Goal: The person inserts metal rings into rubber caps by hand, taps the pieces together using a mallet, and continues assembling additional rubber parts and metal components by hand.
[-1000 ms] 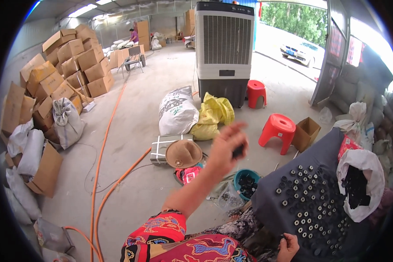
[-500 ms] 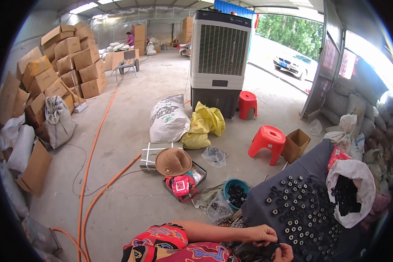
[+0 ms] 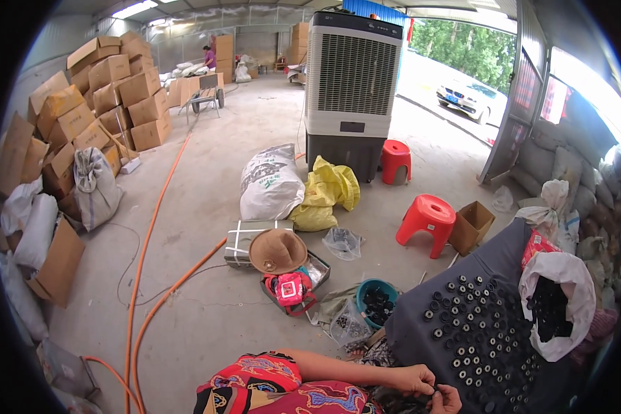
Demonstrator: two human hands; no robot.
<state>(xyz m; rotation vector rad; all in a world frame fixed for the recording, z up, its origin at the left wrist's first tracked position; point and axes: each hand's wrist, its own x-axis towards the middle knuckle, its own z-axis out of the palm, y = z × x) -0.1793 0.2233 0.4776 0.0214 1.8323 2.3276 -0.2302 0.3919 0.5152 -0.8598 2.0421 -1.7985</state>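
My left hand (image 3: pixel 415 379) and my right hand (image 3: pixel 447 399) meet at the front edge of a dark grey cloth-covered surface (image 3: pixel 408 314). Fingers of both are pinched together around a small black part (image 3: pixel 435 390), mostly hidden by the fingertips. Spread over the cloth beside them are many round black parts (image 3: pixel 437 333), several with a pale metal ring in the centre. A white sack (image 3: pixel 585 310) stands on the far right of the cloth, its mouth rolled open over black pieces (image 3: pixel 550 317).
Left of the cloth are a teal basin (image 3: pixel 360 301) with black pieces and a clear plastic bag (image 3: pixel 346 326). Beyond stand red stools (image 3: pixel 428 219), an air cooler (image 3: pixel 352 83), a brown hat (image 3: pixel 277 250) and sacks (image 3: pixel 272 183). An orange hose (image 3: pixel 150 224) crosses the floor; cartons (image 3: pixel 110 72) are stacked left.
The whole view has shifted slightly to the right and up. Both hands stay together at the cloth's edge, with the fingertips drawn a little closer around the small black part.
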